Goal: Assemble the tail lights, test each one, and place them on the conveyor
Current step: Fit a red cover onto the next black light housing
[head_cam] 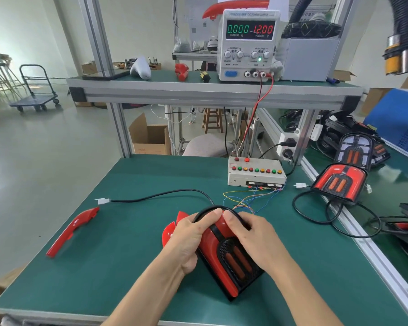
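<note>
**Two Hands on One Tail Light**

At the near middle of the green surface (127, 267), one tail light (224, 257) is being held down by both hands. It is being gripped along its left edge by the left hand (191, 236), whose fingers are curled over the red lens and whose thumb is reaching toward the top. The right hand (252, 231) is being laid over the right half, fingers bent round the far side and thumb meeting the other thumb at the crown. Two orange strips are being shown in the black mesh panel between the wrists. One black cable (160, 195) is being trailed from the light to one white connector (103, 201). One loose red trim piece (70, 231) is being left lying well to the left. One test box (256, 174) with a row of coloured buttons is being kept behind the light, wired up to one power supply (247, 45) on the shelf, where 0.000 and 12.00 are being displayed. Two more tail lights (338, 182) are being kept at the right.
</note>
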{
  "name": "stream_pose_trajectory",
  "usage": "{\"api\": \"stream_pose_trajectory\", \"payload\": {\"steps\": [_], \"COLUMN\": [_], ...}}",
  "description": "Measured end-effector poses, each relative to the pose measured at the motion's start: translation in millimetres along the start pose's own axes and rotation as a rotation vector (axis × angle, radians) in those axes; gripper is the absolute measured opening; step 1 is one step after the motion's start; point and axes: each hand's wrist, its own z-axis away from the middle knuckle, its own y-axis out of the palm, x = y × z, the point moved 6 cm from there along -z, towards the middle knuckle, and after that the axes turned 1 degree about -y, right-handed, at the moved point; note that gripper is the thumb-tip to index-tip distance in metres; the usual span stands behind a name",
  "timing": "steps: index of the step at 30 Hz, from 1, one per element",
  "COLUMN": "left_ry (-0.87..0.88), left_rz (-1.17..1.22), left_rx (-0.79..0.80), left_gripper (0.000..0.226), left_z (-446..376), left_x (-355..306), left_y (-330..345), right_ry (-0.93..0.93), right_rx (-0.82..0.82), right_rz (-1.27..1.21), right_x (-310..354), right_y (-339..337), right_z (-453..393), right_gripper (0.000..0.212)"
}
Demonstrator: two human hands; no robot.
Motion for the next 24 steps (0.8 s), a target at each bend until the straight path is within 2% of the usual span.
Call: {"api": "stream_pose_trajectory", "payload": {"steps": [6,13,17,24], "left_ry": [0.015,0.025,0.053,0.186], "left_rz": [0.029,0.049,0.022,-0.085], "left_rx": [0.041,0.036,0.014,0.023], "left_gripper": [0.029,0.023,0.026,0.031], "left_z": [1,2,3,7], "left_x": [-4,-6,-5,-13], "left_y": [7,11,13,13], "right_ry": [0.035,0.030,0.015,-0.035], "right_rx": [0.040,0.052,0.020,-0.037], "right_rz": [-0.180,-0.305,-0.296,-0.347], "right_x": [4,4,4,2], "right_y": [2,2,2,-3], "right_z": [-1,-1,1,5], "right_gripper": [0.068,0.067,0.062,0.067]}}
